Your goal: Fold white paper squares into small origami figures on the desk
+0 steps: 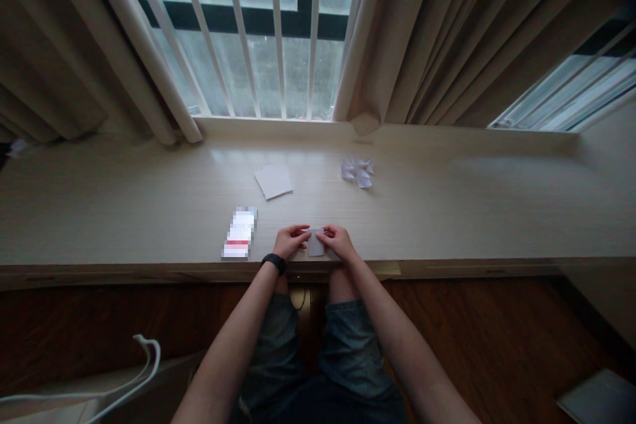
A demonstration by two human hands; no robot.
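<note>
Near the front edge of the pale desk, a small folded piece of white paper [315,244] is held between both hands. My left hand [292,240], with a black band on its wrist, pinches the paper's left edge. From the other side, my right hand [338,241] grips its upper right part with thumb and fingers. Farther back lies a small stack of white paper sheets [274,182], slightly fanned. To the right of that stack sits a cluster of folded white paper pieces [356,172].
A phone [239,233] with a lit, blurred screen lies left of my hands. The pale desk [447,212] runs along a barred window [248,66] between beige curtains [417,33]. A white cable [152,351] loops at the lower left.
</note>
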